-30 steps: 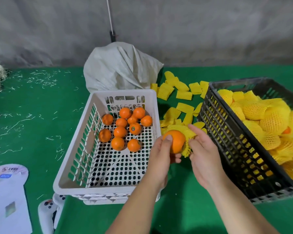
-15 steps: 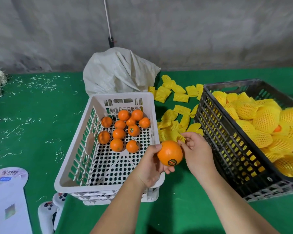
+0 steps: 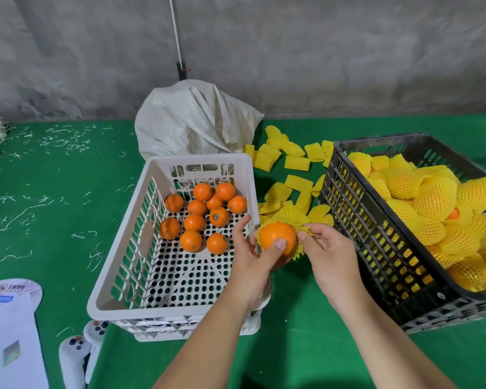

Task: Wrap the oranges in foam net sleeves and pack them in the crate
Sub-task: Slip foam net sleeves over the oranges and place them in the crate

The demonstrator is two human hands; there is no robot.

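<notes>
My left hand grips an orange between the two crates, thumb pressed on its front. A yellow foam net sleeve wraps round the orange's back and right side, and my right hand pinches the sleeve's edge at the right. The white crate on the left holds several bare oranges at its far end. The black crate on the right is piled with sleeved oranges.
Loose yellow sleeves lie on the green cloth between and behind the crates. A white sack sits behind the white crate. White game controllers and a printed card lie at front left. Pale shreds scatter the left side.
Half a second ago the orange was bare in my left hand while my right reached into the loose sleeves. Now a sleeve is round the orange's back and my right hand pinches it.
</notes>
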